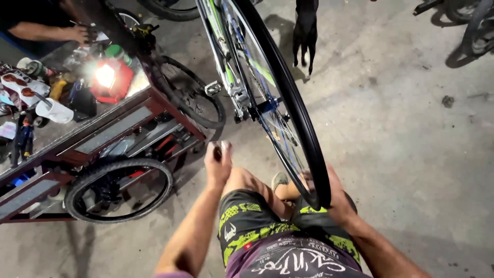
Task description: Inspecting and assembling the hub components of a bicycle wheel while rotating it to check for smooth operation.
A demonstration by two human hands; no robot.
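Observation:
A bicycle wheel with a black tyre [296, 103] stands upright in front of me, held in its fork [226, 67]. My right hand [337, 198] grips the tyre at its lowest part, near my knee. My left hand [218, 162] is raised to the left of the wheel, fingers closed around a small object that I cannot make out. I am crouched in green-patterned shorts [247, 226].
A cluttered red metal workbench [123, 121] with a lit red lamp [109, 78], cans and bottles stands at left. Loose tyres [118, 190] lean against it. Another person's arm [56, 32] rests at the bench's far end. A dark animal [305, 31] stands on the concrete floor behind.

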